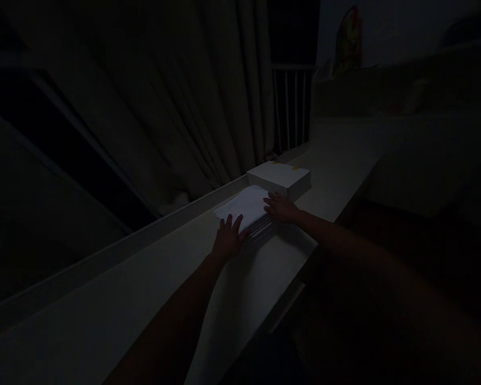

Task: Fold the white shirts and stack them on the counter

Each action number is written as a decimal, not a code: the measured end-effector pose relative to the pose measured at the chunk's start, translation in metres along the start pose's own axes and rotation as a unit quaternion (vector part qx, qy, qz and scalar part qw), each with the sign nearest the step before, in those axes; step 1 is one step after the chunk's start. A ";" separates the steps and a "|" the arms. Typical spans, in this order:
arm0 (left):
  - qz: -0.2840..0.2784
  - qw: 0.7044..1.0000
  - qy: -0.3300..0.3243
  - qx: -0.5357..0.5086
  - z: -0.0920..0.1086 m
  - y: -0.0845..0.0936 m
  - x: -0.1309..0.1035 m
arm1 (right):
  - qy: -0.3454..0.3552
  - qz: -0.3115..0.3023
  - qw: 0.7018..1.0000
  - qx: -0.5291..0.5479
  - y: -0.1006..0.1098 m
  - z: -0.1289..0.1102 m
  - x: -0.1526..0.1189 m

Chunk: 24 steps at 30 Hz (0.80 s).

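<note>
A stack of white sheets or folded white items point(248, 206) rests on the pale ledge, its layered edges facing me. My left hand point(228, 238) touches the stack's near left corner with its fingers spread. On the right side of the stack lies my right hand point(279, 207), fingers apart over the top edge. Neither hand is wrapped round anything. Just behind the stack stands a white box point(280, 175) with small orange marks on its top. The picture is very dark, so fine detail is hard to see.
The long pale ledge point(144, 278) runs from lower left to upper right. Long curtains point(208, 91) hang behind it, with a barred railing point(291, 107) beyond. A red and green object point(348, 40) stands at the upper right. The ledge's right edge drops into darkness.
</note>
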State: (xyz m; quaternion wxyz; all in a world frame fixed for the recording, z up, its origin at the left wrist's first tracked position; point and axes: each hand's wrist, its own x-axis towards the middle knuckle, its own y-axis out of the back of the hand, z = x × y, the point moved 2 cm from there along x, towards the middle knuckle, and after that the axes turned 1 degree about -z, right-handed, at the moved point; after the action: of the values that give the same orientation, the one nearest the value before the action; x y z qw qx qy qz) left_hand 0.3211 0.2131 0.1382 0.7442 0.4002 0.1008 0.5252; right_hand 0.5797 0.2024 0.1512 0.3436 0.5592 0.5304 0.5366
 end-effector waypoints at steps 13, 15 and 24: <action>0.075 0.983 0.078 0.146 -0.066 0.100 -0.174 | 0.219 0.141 0.963 0.069 -0.096 -0.223 -0.088; 0.114 0.971 0.136 0.159 -0.095 0.147 -0.225 | 0.213 0.123 0.965 0.087 -0.136 -0.271 -0.109; 0.356 0.831 0.398 0.154 -0.179 0.396 -0.478 | 0.143 0.079 0.986 0.016 -0.206 -0.359 -0.152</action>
State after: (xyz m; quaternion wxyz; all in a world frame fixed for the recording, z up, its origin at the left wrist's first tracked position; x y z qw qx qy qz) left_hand -0.2633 -0.0606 0.1688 0.3302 0.2736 0.3186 0.8453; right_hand 0.2081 0.0316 -0.0139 0.2119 0.5224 0.5365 0.6280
